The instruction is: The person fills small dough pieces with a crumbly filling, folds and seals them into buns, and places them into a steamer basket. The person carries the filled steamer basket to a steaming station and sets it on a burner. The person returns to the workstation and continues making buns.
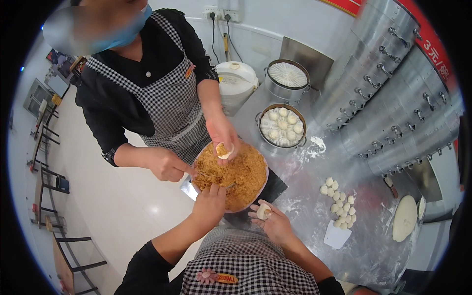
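My left hand (210,202) is at the near rim of a large bowl (266,177) heaped with crumbly brown filling (245,166). Its fingers close on a thin metal tool (231,185), whose end lies in the filling; the handle is hidden. Just right of the bowl, my right hand (274,223) is palm up and cradles a round dough wrapper (263,212) with a little filling on it. Across the bowl, a co-worker's hand (223,136) holds another wrapper (225,150) with filling, while the co-worker's other hand (171,166) holds a thin tool in the bowl.
Two round metal steamers (285,90) stand behind the bowl, the nearer holding several buns (282,124). Tall steamer stacks (368,70) rise at right. Several dough pieces (341,206), a white scraper (337,235) and a large dough slab (404,218) lie on the floured metal table (295,236).
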Demonstrator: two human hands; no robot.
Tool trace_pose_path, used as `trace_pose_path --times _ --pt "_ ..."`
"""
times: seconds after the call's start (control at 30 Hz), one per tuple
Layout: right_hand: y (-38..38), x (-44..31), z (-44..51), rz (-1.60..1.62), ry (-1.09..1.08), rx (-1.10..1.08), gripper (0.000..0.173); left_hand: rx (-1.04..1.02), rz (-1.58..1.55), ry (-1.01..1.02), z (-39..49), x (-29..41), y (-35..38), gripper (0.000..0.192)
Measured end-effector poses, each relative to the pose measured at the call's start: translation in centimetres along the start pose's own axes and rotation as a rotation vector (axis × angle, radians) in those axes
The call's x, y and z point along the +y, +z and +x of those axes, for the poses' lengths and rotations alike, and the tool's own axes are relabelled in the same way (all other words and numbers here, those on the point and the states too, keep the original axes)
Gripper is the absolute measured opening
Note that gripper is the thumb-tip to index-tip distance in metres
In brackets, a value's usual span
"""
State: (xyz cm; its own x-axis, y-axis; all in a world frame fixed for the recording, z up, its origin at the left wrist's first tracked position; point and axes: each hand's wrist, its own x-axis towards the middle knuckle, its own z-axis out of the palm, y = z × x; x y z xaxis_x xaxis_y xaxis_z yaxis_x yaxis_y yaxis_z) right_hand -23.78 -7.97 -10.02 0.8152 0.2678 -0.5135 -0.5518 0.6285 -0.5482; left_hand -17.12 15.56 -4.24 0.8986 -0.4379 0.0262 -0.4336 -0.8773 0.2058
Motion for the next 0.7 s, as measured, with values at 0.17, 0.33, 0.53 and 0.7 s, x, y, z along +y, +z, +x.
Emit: trace_pose_path --times 0.17,0.33,0.53,0.7 --pt "0.0 -1.5 0.2 0.010 -0.071 0.029 0.044 -0.062 0.027 -0.096 -1.4 0.3 -2.4 0.025" --pt "-0.9 -2.1 0.9 0.076 -0.107 0.163 0.045 -0.017 0.025 -0.144 -2.5 0.3 -3.6 0.022" --pt "-2.1 -2.0 1.3 0.130 -0.039 0.185 0.044 -0.099 -0.161 -0.330 -1.9 0.3 -3.3 0.029" --pt "-2.2 -1.8 1.6 0.191 -0.046 0.140 0.043 -0.103 -0.205 -0.326 0.4 0.6 -1.6 0.024"
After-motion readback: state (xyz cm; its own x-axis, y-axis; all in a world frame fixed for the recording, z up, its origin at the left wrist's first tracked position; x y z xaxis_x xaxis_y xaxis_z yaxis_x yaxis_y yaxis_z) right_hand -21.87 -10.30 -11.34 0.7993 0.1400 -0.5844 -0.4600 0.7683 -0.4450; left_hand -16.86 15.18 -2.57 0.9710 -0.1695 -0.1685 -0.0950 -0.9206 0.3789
